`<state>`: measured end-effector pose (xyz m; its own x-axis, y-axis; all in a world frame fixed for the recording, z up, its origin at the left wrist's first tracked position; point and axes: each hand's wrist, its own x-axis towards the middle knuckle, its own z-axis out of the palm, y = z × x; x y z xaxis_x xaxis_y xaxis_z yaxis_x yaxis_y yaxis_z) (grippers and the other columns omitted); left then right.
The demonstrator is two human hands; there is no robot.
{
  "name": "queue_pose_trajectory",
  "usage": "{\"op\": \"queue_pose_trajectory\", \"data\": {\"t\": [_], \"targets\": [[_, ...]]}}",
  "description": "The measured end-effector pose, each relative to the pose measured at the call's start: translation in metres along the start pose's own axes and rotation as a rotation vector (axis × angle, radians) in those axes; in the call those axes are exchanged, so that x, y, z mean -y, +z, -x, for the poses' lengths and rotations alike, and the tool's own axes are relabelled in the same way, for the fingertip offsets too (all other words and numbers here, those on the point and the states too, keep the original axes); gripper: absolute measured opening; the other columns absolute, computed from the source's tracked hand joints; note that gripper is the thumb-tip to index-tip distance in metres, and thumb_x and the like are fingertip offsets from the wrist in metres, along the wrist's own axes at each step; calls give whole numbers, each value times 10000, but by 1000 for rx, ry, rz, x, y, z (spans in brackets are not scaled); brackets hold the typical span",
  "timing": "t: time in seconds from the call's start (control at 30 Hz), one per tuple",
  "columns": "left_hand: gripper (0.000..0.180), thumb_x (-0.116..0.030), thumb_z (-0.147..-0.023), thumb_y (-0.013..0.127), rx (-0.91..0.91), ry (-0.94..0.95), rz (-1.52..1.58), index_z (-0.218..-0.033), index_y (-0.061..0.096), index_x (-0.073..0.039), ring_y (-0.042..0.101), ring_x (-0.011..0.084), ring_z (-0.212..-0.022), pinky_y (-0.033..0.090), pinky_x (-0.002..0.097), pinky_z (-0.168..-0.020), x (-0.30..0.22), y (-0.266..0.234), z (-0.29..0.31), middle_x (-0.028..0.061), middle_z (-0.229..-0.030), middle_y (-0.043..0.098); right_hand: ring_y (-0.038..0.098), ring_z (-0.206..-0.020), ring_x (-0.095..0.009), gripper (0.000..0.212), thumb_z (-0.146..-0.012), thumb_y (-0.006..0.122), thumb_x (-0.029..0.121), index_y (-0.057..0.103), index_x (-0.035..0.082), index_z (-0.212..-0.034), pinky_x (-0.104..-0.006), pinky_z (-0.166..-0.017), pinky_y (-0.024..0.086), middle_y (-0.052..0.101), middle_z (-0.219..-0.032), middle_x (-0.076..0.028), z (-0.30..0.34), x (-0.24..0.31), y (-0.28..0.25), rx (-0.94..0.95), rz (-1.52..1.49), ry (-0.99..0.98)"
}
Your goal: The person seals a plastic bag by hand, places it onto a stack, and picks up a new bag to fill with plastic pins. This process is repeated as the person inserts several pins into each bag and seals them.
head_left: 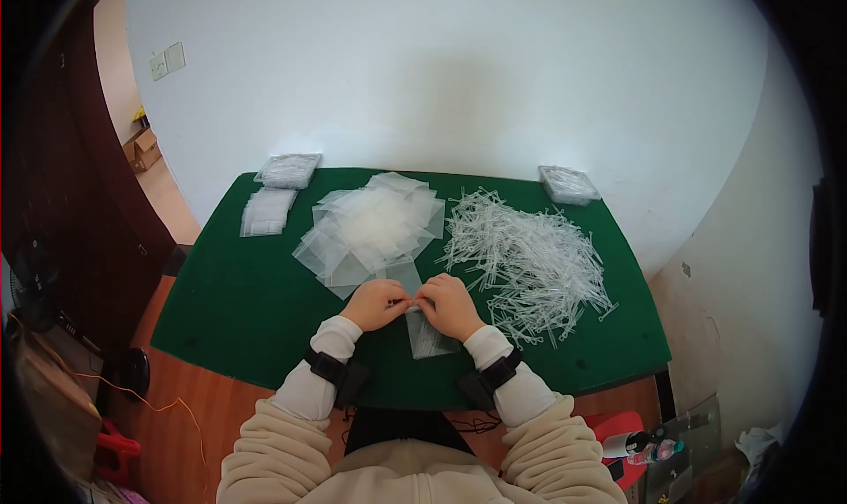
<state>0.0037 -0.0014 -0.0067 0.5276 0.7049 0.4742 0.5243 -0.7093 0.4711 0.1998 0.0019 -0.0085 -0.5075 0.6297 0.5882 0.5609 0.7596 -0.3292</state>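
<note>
Near the front middle of the green table (265,328), a small clear plastic bag (430,343) lies with thin clear pieces showing faintly through it. My left hand (376,305) and my right hand (450,306) meet at the bag's far edge, thumbs and fingers pinched together on it. Just beyond my fingers spreads a loose pile of flat, clear empty-looking bags (375,226). To the right lies a big heap of thin, clear plastic sticks (529,261), some with small loops at their ends.
At the far left, a stack of filled clear bags (288,171) stands behind a smaller row of bags (266,212). Another clear pack (569,186) sits at the far right corner. A red stool (622,469) holding bottles is below the table's right side; a black fan (35,275) stands left.
</note>
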Motion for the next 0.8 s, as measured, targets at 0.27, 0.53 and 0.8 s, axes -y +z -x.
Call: {"op": "queue_pose_trajectory", "data": {"t": [0.27,0.53,0.8], "targets": [[166,-212,-787,598,-41,-44,14,-747,635,-55,555,283,-669,434,370,-583,5,-4,2,82,-698,564,555,-761,-305,41,-698,604,108,620,75,-680,-406,-690,442,593,-709,-101,0,-15,-11,-81,-37,101],[148,-182,-793,601,9,-103,25,-771,632,-38,562,295,-702,437,368,-628,5,-13,3,118,-731,584,558,-775,-310,55,-715,614,120,638,71,-710,-403,-705,444,601,-732,-104,2,-20,-16,-91,-93,217],[183,-239,-793,615,-1,-139,35,-778,647,-59,569,274,-691,448,349,-612,-8,-9,0,82,-747,605,552,-751,-311,55,-724,607,115,626,65,-711,-401,-673,442,591,-726,-108,2,-3,1,-63,-146,123]]}}
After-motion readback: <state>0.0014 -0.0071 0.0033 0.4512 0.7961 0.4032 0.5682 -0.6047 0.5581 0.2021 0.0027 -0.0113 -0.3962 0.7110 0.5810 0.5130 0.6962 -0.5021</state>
